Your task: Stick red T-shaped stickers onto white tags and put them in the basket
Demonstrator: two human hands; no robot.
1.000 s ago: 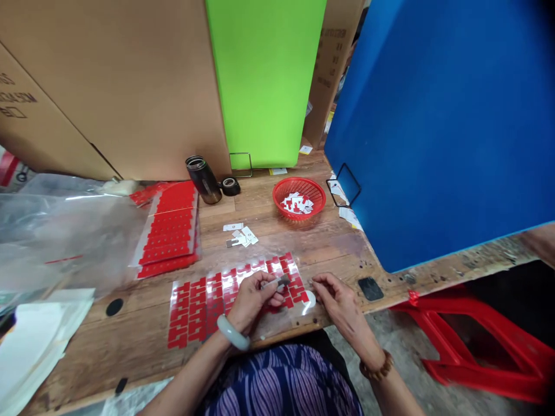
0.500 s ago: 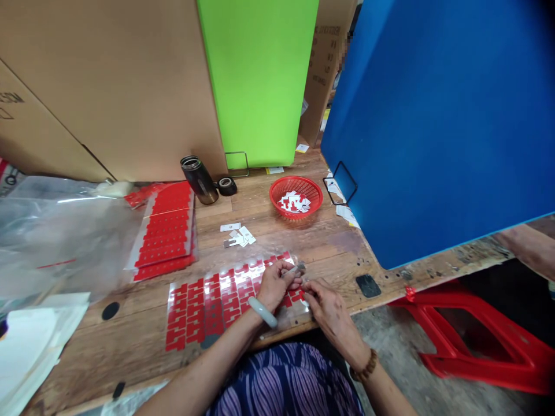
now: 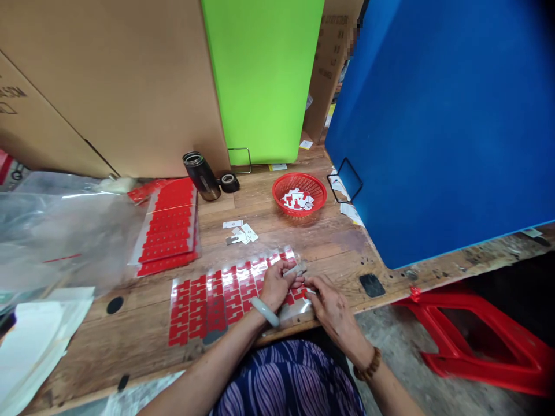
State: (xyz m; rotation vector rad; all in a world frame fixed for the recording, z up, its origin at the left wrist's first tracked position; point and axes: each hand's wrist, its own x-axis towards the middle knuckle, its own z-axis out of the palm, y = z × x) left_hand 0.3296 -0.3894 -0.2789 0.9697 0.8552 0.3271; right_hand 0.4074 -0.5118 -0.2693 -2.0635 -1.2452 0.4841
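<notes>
A clear sheet of red die-cut stickers [image 3: 191,306] lies along the front of the table. Over its right end, my left hand [image 3: 276,283] is closed on a small flat grey-white piece [image 3: 296,270] that sticks out past the fingers. My right hand [image 3: 333,309] is beside it, thumb and index finger pinched together at the sheet's right edge; what they hold, if anything, is too small to make out. Beyond the sheet lies a loose group of small white-and-grey pieces [image 3: 248,232]. A red plastic basket [image 3: 319,209] farther back holds several white pieces with red parts on them.
A stack of red sticker sheets [image 3: 169,222], clear plastic bags [image 3: 73,231] and white paper [image 3: 39,335] are on the left. A dark open flask [image 3: 202,178] stands near its lid [image 3: 229,182]. Green [image 3: 262,86] and blue [image 3: 433,127] panels rise behind. A red stool [image 3: 477,341] is at right.
The view has shifted slightly. Both hands stay at the sheet's right end in nearly the same pose, and the left still holds the grey-white piece.
</notes>
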